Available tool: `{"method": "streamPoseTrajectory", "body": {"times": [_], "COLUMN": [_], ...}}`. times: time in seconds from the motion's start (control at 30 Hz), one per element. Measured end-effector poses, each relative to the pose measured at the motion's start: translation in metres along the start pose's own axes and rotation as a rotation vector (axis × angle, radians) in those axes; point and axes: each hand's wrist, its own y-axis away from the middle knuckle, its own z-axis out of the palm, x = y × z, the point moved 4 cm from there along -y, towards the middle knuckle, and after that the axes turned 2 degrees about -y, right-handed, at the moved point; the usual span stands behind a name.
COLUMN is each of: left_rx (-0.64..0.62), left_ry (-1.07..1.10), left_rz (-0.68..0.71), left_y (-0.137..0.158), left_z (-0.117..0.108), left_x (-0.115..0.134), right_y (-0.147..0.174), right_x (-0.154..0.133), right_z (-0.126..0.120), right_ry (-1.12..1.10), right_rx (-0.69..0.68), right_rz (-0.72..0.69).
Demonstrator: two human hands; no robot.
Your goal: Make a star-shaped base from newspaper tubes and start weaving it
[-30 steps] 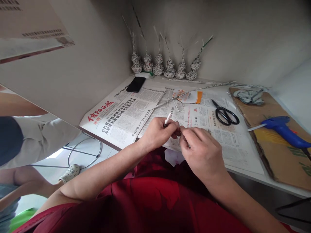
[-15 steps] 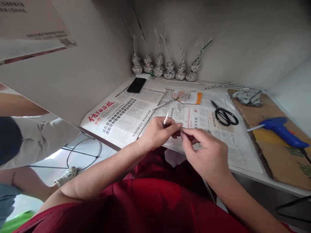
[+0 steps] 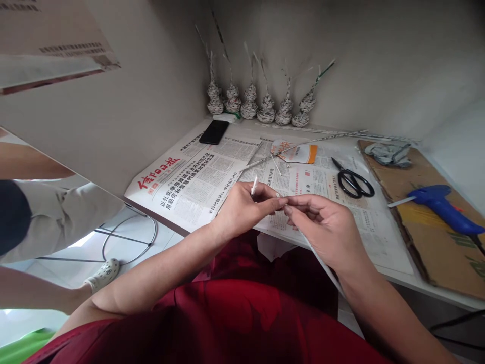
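Note:
My left hand (image 3: 252, 207) is closed, with the white end of a thin rolled paper stick (image 3: 254, 185) poking up between its fingers. Its thumb and fingertips meet those of my right hand (image 3: 322, 217) just over the table's front edge. My right hand is closed in a pinch. From beneath it a long pale paper strip (image 3: 322, 263) trails down toward my lap. What exactly lies between the touching fingertips is hidden. Newspaper (image 3: 189, 187) covers the table around both hands.
Several woven paper gourds (image 3: 267, 108) line the back wall. A black phone (image 3: 213, 132), black scissors (image 3: 354, 183), an orange-white packet (image 3: 299, 152) and long paper sticks (image 3: 326, 137) lie about. Rightward, a blue glue gun (image 3: 435, 202) rests on cardboard (image 3: 450, 247). A person's leg (image 3: 45, 217) is at left.
My right hand has turned and its fingers have moved in against the left fingertips. The pale strip now shows below it. The white stick end has shifted slightly left and stands more upright.

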Motion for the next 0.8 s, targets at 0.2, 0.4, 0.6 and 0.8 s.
{"method": "streamPoseTrajectory", "body": {"times": [0.2,0.4,0.6,0.8], "left_rx": [0.004,-0.048,-0.034,-0.005], "left_ry": [0.134,0.19,0.161,0.078], "left_rz": [-0.047,-0.072,-0.089,-0.025], "left_y": [-0.001,-0.003,-0.004,-0.003], "left_z": [-0.001,0.001,-0.001,-0.004], "left_x": [-0.005,-0.01,-0.012,-0.005], "right_y": [-0.001,-0.002,0.002,0.003], "right_x": [-0.003,-0.001,-0.006,0.003], "right_z": [0.001,0.003,0.003,0.005], "right_ry": [0.019,-0.008,0.091,-0.032], "right_rx": [-0.008,-0.011,0.045,-0.023], "right_rz": [0.043,0.067,0.035,0.12]}}
